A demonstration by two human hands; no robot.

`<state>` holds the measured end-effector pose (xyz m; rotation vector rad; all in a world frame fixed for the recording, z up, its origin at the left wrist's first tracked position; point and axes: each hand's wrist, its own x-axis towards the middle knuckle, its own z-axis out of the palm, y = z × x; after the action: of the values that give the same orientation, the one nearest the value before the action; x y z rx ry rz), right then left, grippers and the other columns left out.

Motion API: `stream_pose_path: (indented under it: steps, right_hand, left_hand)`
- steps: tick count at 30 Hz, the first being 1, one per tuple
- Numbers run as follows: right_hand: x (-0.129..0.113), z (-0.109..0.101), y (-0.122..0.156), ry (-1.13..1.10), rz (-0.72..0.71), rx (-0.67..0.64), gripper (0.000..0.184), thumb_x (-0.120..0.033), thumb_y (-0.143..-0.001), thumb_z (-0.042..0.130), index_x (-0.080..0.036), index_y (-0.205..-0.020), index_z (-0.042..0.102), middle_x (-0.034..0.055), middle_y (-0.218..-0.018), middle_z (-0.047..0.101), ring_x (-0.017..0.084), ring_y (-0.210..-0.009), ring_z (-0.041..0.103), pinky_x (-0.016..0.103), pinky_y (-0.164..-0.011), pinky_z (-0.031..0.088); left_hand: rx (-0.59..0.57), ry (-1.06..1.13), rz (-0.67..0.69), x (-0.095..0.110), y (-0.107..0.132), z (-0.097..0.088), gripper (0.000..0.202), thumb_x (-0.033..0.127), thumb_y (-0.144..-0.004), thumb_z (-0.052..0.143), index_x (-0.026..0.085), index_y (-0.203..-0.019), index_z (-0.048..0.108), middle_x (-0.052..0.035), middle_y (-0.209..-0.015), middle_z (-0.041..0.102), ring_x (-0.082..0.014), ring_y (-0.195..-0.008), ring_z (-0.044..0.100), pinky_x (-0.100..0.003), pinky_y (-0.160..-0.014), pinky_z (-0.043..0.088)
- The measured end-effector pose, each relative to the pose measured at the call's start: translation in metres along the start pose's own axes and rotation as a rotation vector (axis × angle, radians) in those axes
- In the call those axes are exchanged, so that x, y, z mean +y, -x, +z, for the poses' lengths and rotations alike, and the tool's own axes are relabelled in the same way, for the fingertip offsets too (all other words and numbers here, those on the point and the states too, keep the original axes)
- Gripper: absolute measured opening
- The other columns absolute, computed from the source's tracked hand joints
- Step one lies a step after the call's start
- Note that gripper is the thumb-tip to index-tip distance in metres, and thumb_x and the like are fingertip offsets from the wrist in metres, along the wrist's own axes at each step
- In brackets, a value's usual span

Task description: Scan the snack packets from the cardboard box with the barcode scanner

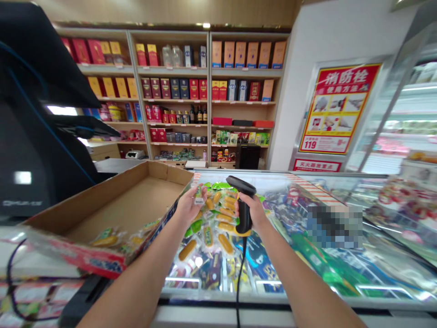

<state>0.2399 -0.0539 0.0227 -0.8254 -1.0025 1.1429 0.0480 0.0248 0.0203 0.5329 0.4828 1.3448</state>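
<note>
Your left hand (189,206): fingers pinched on small wrapped packet (199,195), white label raised, probably to present it to reader. Your right hand (247,208): clamped round grip of corded barcode scanner (243,205), nose angled toward packet, not touching it. Scanner cord (239,273) drops past freezer front. Open cardboard tray (112,200) at your left, yellow-filled packets (105,239) inside, beside glass-topped chest freezer (273,298).

Scanner (243,213): black plastic, smooth
Box (126,205): brown cardboard, matt, rough
Packet (198,196): glossy plastic film
Freezer lid (392,259): glass, glossy
Shelves (170,70): wood, smooth
</note>
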Motion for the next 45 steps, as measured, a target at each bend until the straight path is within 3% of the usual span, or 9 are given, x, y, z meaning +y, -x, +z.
stream_pose_path:
  steps: [3,7,12,21,30,38,43,45]
  right_hand:
    - [0.002,0.001,0.005,0.099,0.052,-0.16,0.028,-0.042,-0.065,0.072,-0.015,-0.069,0.063,0.0001,-0.047,0.06,0.012,-0.036,0.053,0.022,-0.037,0.042]
    - [0.006,0.005,0.011,0.183,0.08,-0.308,0.025,-0.039,-0.069,0.071,-0.016,-0.067,0.064,0.0008,-0.047,0.059,0.012,-0.035,0.051,0.021,-0.036,0.041]
    - [0.009,0.01,0.016,0.213,0.077,-0.393,0.019,-0.035,-0.071,0.07,-0.017,-0.072,0.064,-0.0003,-0.046,0.059,0.012,-0.034,0.05,0.021,-0.034,0.04]
    - [0.008,0.011,0.018,0.287,0.049,-0.384,0.02,-0.033,-0.073,0.071,-0.017,-0.064,0.064,0.0004,-0.045,0.059,0.012,-0.034,0.051,0.02,-0.034,0.04]
    - [0.009,0.01,0.016,0.257,0.057,-0.366,0.018,-0.035,-0.072,0.072,-0.017,-0.071,0.067,-0.0005,-0.044,0.059,0.012,-0.032,0.049,0.021,-0.032,0.04]
    - [0.008,0.011,0.017,0.242,0.051,-0.352,0.019,-0.035,-0.072,0.073,-0.018,-0.067,0.066,-0.0003,-0.044,0.059,0.012,-0.032,0.05,0.021,-0.032,0.04]
    - [0.01,0.009,0.013,0.285,0.023,-0.329,0.023,-0.038,-0.073,0.072,-0.018,-0.063,0.066,0.0005,-0.045,0.059,0.012,-0.033,0.05,0.022,-0.034,0.041]
    - [0.011,0.006,0.009,0.285,0.028,-0.286,0.025,-0.04,-0.071,0.073,-0.018,-0.064,0.067,0.0009,-0.045,0.06,0.012,-0.033,0.05,0.023,-0.035,0.042]
  left_hand:
    - [-0.056,-0.04,0.136,0.001,-0.004,-0.009,0.016,0.01,-0.084,0.061,0.016,-0.098,0.066,-0.0032,-0.082,0.068,-0.0124,-0.07,0.065,-0.025,-0.066,0.056]
    - [-0.052,-0.064,0.263,-0.001,-0.013,-0.016,0.013,0.016,-0.079,0.07,0.016,-0.091,0.066,-0.0039,-0.09,0.072,-0.0127,-0.075,0.067,-0.024,-0.069,0.055]
    - [-0.046,-0.057,0.281,-0.006,-0.018,-0.02,0.013,0.021,-0.078,0.073,0.013,-0.083,0.064,-0.0074,-0.083,0.072,-0.0176,-0.085,0.07,-0.029,-0.08,0.055]
    - [-0.126,-0.045,0.235,-0.015,-0.012,-0.018,0.031,0.023,-0.068,0.082,0.017,-0.083,0.056,-0.0087,-0.092,0.073,-0.0258,-0.103,0.068,-0.04,-0.088,0.053]
    - [-0.135,-0.066,0.23,-0.014,-0.014,-0.02,0.032,0.026,-0.065,0.084,0.017,-0.079,0.057,-0.0083,-0.09,0.073,-0.0235,-0.092,0.07,-0.039,-0.086,0.053]
    - [-0.133,-0.078,0.228,-0.015,-0.014,-0.02,0.031,0.027,-0.068,0.082,0.017,-0.081,0.057,-0.0069,-0.089,0.071,-0.0225,-0.091,0.069,-0.038,-0.084,0.054]
    - [-0.16,-0.105,0.308,-0.015,-0.013,-0.017,0.028,0.026,-0.069,0.08,0.019,-0.08,0.056,-0.0007,-0.083,0.067,-0.0151,-0.078,0.065,-0.031,-0.078,0.054]
    - [-0.156,-0.233,0.386,-0.012,-0.011,-0.017,0.023,0.024,-0.07,0.077,0.019,-0.085,0.06,-0.0009,-0.085,0.066,-0.0147,-0.079,0.063,-0.03,-0.079,0.052]
